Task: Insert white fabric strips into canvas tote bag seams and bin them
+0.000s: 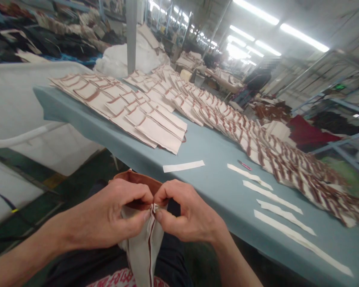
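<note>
Both my hands pinch the top of a cream cloth bag (143,247) with brown trim, held over my lap below the table edge. My left hand (113,215) grips its left side, thumb and fingers closed on the fabric. My right hand (185,215) pinches the same seam from the right. The bag's brown rim (137,177) shows above my knuckles. The bag's lower part hangs down between my wrists.
A long blue-grey table (209,159) carries rows of overlapped cream bags with brown trim (155,115), several white strips (184,166) and a small red tool (244,165). A white bin (18,103) stands left. A person stands far back by other tables.
</note>
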Tool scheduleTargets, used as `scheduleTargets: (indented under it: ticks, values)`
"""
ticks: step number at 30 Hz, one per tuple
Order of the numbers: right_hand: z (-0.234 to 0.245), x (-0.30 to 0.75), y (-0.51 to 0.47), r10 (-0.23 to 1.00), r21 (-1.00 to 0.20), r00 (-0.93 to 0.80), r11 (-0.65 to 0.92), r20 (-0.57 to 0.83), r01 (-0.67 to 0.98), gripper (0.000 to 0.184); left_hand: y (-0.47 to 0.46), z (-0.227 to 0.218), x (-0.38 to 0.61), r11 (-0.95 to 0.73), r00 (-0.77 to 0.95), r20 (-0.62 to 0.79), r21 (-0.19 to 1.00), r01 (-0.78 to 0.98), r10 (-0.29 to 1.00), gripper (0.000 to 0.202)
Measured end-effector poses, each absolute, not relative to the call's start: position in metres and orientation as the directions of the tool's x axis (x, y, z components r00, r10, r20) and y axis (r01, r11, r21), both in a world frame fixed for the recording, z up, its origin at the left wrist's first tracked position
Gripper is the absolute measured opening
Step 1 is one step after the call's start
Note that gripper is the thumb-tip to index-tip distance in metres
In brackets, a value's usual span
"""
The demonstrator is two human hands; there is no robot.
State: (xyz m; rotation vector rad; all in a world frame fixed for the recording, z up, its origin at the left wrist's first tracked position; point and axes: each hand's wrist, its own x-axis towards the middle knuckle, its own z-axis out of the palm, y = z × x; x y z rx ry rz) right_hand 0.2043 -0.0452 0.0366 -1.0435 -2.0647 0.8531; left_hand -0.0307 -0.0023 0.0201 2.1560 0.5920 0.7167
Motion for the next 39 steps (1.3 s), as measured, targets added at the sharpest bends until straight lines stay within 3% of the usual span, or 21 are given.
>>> scheduleTargets:
  ticks: [3,9,16,23,28,34,39]
  values:
    - [0.035,0.204,-0.044,0.845,-0.795,-0.475,0.456,0.247,0.399,0.008,-0.003,0.023,-0.032,-0.621,0.732,0.307,0.758,0.198,0.608,0.027]
    - [0.035,0.205,-0.045,0.862,-0.83,-0.46,0.408,0.213,0.381,0.009,-0.005,0.033,-0.026,-0.519,0.717,0.228,0.828,0.214,0.658,0.032]
    - [0.034,0.211,-0.046,0.87,-0.892,-0.485,0.288,0.091,0.349,0.033,-0.012,0.037,-0.022,-0.393,0.753,0.099,0.892,0.222,0.65,0.033]
    - [0.033,0.206,-0.04,0.856,-0.909,-0.517,0.212,-0.004,0.358,0.054,-0.015,0.034,-0.027,-0.381,0.766,0.062,0.891,0.246,0.64,0.041]
    - [0.03,0.208,-0.039,0.839,-0.924,-0.544,0.23,0.028,0.307,0.047,-0.013,0.032,-0.028,-0.355,0.755,0.067,0.907,0.227,0.653,0.037]
    - [0.026,0.208,-0.046,0.851,-0.885,-0.51,0.33,0.128,0.329,0.017,-0.011,0.032,-0.029,-0.297,0.745,-0.019,0.91,0.29,0.667,0.035]
    - [0.026,0.208,-0.047,0.861,-0.872,-0.496,0.323,0.11,0.368,0.022,-0.012,0.025,-0.031,-0.289,0.748,0.0,0.923,0.256,0.664,0.034]
